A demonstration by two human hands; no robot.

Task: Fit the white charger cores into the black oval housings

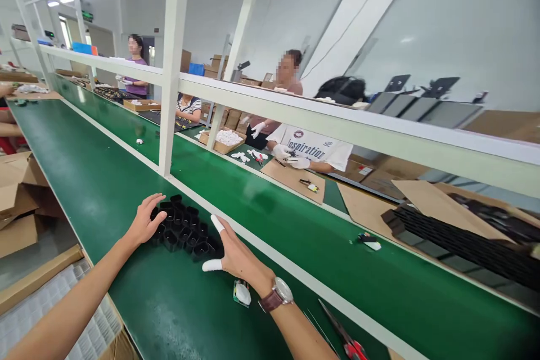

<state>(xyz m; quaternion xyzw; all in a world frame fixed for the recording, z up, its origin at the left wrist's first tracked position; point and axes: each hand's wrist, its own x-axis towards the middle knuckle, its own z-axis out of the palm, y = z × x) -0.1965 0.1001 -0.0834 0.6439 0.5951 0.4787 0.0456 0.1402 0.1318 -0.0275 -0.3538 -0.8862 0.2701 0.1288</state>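
Several small black open-topped plastic cups (185, 225) stand packed together on the green work surface. My left hand (147, 218) lies against their left side, fingers stretched out and thumb apart. On the right side of the cluster is my right hand (236, 253), its thumb and index finger spread wide and covered with white finger cots. Both hands are open, one at each side of the cups. Just below my right hand lies a small green circuit board with a white part (242, 293). A wristwatch (277, 293) is on my right wrist.
Red-handled scissors (352, 346) lie at the front right. A white frame post (169, 79) rises behind the cups. The green conveyor belt (270, 208) carries a small board (369, 241). Co-workers sit across it. Cardboard boxes (19, 197) and a clear-celled tray (76, 315) are at my left.
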